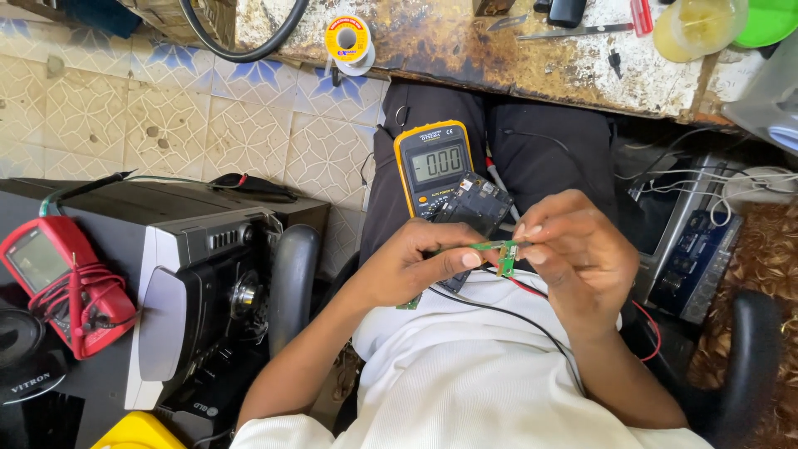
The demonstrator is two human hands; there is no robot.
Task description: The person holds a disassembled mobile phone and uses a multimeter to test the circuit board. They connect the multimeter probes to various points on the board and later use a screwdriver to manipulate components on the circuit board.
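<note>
While a yellow multimeter [432, 166] rests on the lap, the left hand [407, 266] and right hand [573, 249] each keep a pinching grip on a small green circuit board [499, 249] just below it

**Colours and Patterns in View**

The multimeter [432, 166] on the lap is showing a yellow casing around a black face and a grey display. At 12 o'clock, the workbench [465, 46] is displaying mottled brown and white staining, with a yellow-labelled solder spool [347, 40] resting on it. At 10 o'clock, the floor tiles [208, 125] are showing a cream geometric lattice with blue floral borders. At 9 o'clock, a second meter [50, 278] is showing red. The small circuit board [499, 249] is appearing green, the trousers [540, 150] black, the shirt [465, 374] white.
</note>
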